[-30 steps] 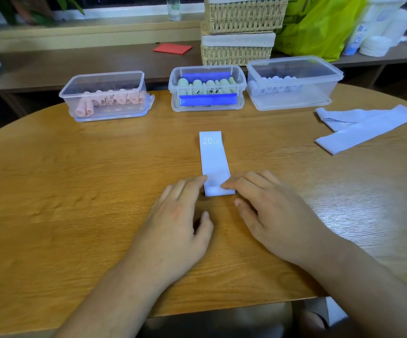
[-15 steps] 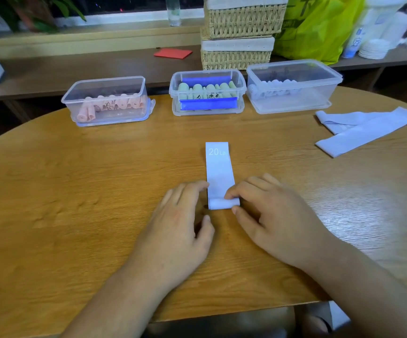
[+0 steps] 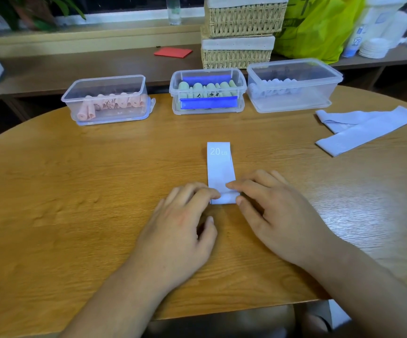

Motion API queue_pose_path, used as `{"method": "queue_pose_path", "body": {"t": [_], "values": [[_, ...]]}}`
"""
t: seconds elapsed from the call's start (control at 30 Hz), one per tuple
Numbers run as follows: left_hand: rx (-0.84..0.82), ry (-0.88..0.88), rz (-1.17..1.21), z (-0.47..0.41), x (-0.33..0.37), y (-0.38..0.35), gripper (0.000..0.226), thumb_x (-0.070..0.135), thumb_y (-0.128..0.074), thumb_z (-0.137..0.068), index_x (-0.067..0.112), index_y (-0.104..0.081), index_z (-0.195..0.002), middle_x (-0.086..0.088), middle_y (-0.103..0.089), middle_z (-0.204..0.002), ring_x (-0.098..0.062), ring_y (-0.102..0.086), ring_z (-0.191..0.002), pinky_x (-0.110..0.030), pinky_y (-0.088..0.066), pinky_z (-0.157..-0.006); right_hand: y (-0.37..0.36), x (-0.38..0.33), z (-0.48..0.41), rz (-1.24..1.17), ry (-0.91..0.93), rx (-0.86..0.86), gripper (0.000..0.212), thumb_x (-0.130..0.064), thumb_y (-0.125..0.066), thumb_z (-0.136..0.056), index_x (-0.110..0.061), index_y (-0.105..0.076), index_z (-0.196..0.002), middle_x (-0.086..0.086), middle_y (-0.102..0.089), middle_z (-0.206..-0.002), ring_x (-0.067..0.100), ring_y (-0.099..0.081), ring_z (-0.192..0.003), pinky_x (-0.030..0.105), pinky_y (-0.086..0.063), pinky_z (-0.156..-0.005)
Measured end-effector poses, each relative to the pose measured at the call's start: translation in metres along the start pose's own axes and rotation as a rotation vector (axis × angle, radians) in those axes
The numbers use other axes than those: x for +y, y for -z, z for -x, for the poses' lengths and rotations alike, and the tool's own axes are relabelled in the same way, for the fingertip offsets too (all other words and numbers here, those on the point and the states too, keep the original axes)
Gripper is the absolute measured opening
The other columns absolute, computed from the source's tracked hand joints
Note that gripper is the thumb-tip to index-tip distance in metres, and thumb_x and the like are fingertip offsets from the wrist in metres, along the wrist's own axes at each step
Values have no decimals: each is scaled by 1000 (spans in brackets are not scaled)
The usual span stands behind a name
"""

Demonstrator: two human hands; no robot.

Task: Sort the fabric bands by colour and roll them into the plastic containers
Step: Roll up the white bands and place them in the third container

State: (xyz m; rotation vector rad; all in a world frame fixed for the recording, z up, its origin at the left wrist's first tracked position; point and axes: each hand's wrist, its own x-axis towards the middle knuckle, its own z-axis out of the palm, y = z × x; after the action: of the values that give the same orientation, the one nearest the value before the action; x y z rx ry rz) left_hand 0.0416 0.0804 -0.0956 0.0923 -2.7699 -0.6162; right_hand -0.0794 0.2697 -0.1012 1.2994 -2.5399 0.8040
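since half a second ago the near end of the white band [image 3: 220,167] has turned over a little further into a roll, so the flat part looks slightly shorter, and both sets of fingertips have closed in on that rolled end.

the band lies on a wooden table [image 3: 75,191], near the middle and running from near to far, with "20 lb" printed at its far end. the left hand [image 3: 180,230] rests palm down, its fingers loosely bent and close together, a fingertip pressing on the left side of the roll while the thumb stays apart from it. the right hand [image 3: 278,215] pinches the right side of the roll between forefinger and thumb, and its other fingers lie spread on the table.

three clear plastic containers stand in a row along the far edge, all without lids on top. the left container [image 3: 104,80] holds pink rolls [image 3: 109,106] lined up along its bottom. the middle container [image 3: 173,93] holds pale green rolls [image 3: 204,87] standing close together, with blue bars across its near and far sides. the right container [image 3: 339,76] holds white rolls [image 3: 270,87] along its far left side. to the right, well apart from the hands, loose white bands [image 3: 368,128] lie flat and overlapping.
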Motion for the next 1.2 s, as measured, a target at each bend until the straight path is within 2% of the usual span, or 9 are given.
{"method": "queue_pose_path", "body": {"t": [0.13,0.27,0.4,0.57,0.7,0.83,1.0,1.1,1.2], "values": [[-12,17,-25,0,1,0,48,37,-48,-95,35,-53,-143,21,-50,-138,-7,-47,-130,-39,-46,-107,3,-1,0,-9,44,4,28,-11,-59,-100,-27,-68,-122,-18,-59,-117,13,-53,-102,36,-49,-87],[-29,35,-61,-2,2,-1,57,41,-44,-96,34,-45,-153,21,-47,-144,-6,-43,-136,-36,-42,-112,1,-1,-1,30,36,-35,29,-14,-58,-99,-30,-65,-122,-19,-59,-119,11,-52,-104,39,-51,-87],[-17,55,-28,-2,3,-1,59,37,-53,-100,33,-37,-157,21,-44,-149,-1,-37,-140,-29,-36,-118,0,0,-3,37,16,-46,32,-19,-59,-101,-30,-62,-130,-21,-59,-124,8,-50,-107,40,-51,-88],[-9,46,-24,-3,3,-2,56,34,-56,-97,30,-43,-151,18,-49,-144,-5,-42,-136,-35,-41,-114,-3,6,-15,46,-10,-42,32,-28,-62,-99,-34,-62,-131,-18,-60,-125,12,-52,-112,43,-53,-91],[3,41,-24,-3,2,-3,56,33,-58,-97,30,-43,-151,18,-49,-143,-5,-43,-136,-33,-41,-113,-5,7,-21,61,-30,-28,26,-31,-62,-100,-35,-63,-126,-17,-60,-117,13,-54,-102,45,-54,-84],[23,23,22,-2,2,-2,51,29,-61,-97,29,-47,-146,18,-51,-140,-5,-46,-132,-34,-44,-111,0,1,-12,30,-15,-22,21,-32,-61,-98,-36,-64,-119,-20,-59,-110,11,-54,-100,44,-52,-84],[55,-9,81,0,2,3,40,15,-65,-92,28,-56,-130,19,-54,-129,-5,-50,-123,-25,-42,-103,6,-4,7,-5,17,-61,17,-38,-60,-93,-38,-63,-110,-21,-59,-101,11,-55,-96,42,-50,-83],[61,-50,97,0,4,4,35,7,-66,-89,27,-59,-118,17,-54,-126,-9,-53,-119,-29,-44,-100,6,-2,8,2,4,-54,17,-40,-59,-95,-38,-64,-110,-20,-59,-101,11,-54,-97,42,-50,-84],[38,-83,75,0,6,2,33,9,-65,-89,28,-61,-116,17,-53,-128,-8,-52,-121,-33,-47,-99,3,-1,6,3,-7,-37,22,-42,-57,-97,-36,-68,-115,-19,-59,-107,12,-53,-100,42,-50,-86]]}}
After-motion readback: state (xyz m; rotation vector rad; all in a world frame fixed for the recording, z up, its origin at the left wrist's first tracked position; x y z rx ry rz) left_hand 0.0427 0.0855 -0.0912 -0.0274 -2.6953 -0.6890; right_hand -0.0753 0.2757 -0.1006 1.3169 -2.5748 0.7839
